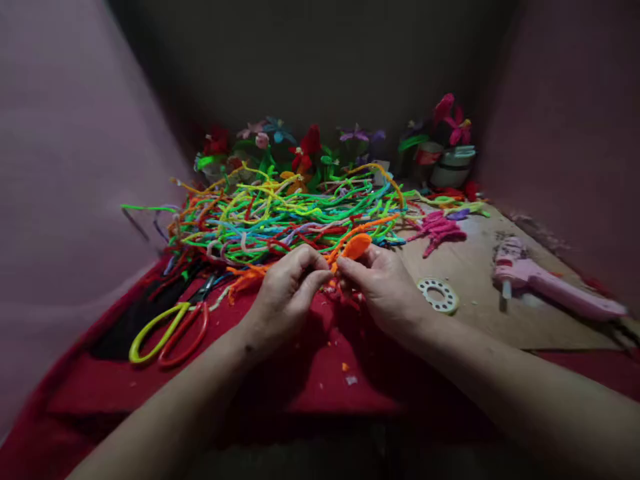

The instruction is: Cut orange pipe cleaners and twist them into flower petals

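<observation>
Both my hands meet over the front of the red-covered table, working on one orange pipe-cleaner petal (357, 246). My right hand (383, 283) pinches it between thumb and fingers, its rounded leaf-shaped loop standing up above the fingertips. Close beside it, my left hand (293, 283) is closed, thumb against forefinger, at the petal's lower end. What exactly lies between the left fingertips is mostly hidden. Just behind the hands spreads a tangled heap of colourful pipe cleaners (280, 213). More orange pipe-cleaner pieces (247, 277) lie left of my left hand.
Scissors (170, 333) with yellow and red handles lie at left. On a brown board (480, 260) at right are a pink glue gun (550, 283), a white ring-shaped disc with holes (438, 295) and pink pipe-cleaner pieces (440, 230). Pipe-cleaner flowers (305, 150) stand along the back.
</observation>
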`<state>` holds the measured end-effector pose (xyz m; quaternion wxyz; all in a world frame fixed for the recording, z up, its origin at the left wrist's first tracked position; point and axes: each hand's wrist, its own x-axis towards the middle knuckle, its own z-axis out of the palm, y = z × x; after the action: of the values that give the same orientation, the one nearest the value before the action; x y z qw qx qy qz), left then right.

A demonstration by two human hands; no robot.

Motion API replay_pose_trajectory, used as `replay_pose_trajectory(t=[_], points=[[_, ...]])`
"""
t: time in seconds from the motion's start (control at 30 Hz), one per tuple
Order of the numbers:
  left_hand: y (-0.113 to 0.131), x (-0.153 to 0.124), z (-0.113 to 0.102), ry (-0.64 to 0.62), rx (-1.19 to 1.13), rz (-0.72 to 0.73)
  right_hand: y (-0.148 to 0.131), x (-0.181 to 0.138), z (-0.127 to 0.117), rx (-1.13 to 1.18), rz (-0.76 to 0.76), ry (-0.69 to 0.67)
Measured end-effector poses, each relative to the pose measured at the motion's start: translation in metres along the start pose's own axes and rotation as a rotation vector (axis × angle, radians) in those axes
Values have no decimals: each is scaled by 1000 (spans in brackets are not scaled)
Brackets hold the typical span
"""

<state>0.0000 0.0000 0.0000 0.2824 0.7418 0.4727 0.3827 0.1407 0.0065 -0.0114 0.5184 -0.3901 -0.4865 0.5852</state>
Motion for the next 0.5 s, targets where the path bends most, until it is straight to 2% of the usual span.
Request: replay_pose_trajectory(t=[0.1, 0.23, 0.33, 0.4, 0.5], points=[[2, 2, -6, 62, -110, -52, 4, 4, -2, -18, -23, 22], [8, -4, -29, 122, -25, -151, 5, 6, -3, -8, -14, 35], [8, -19, -60, 112, 232, -247, 5, 6, -4, -15, -19, 13], [3, -34, -83, 109, 556, -326, 6, 5, -4, -27, -13, -3], [-9, -59, -110, -6, 912, -508, 8, 3, -3, -28, -3, -11]])
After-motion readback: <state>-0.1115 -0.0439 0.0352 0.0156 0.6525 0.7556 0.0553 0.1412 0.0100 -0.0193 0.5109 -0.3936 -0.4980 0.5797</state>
